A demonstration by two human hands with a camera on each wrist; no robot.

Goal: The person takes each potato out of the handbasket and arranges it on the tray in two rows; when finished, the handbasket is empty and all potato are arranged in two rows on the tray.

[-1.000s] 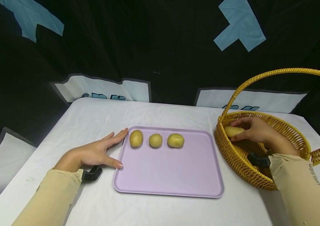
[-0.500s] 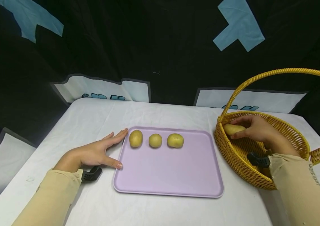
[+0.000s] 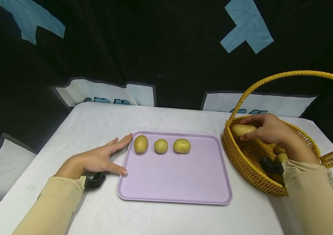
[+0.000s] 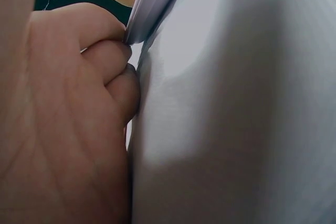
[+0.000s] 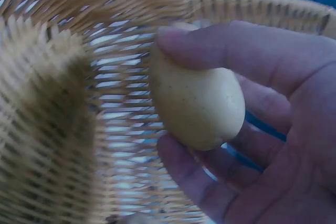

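Observation:
My right hand [image 3: 272, 130] grips a yellow potato [image 5: 197, 100] between thumb and fingers, inside the left part of a woven basket [image 3: 244, 166]. The right wrist view shows the fingers wrapped round it against the wickerwork. On the left, my left hand [image 3: 100, 159] lies with fingers spread, its fingertips and thumb at the left rim of a lilac tray [image 3: 175, 176]. Along the tray's back edge sit three potatoes in a row: an upright oval one [image 3: 141, 144], a small round one [image 3: 161, 146] and a wider one [image 3: 182, 146].
More potatoes [image 3: 280, 156] lie in the basket, partly hidden by my right wrist. The basket's tall handle [image 3: 289, 73] arches above it. A white cloth [image 3: 166, 218] covers the table, and a black curtain [image 3: 143, 42] hangs behind.
My right hand has lifted slightly with the potato, and more potatoes show under its wrist. The left hand and the tray's potatoes have stayed put.

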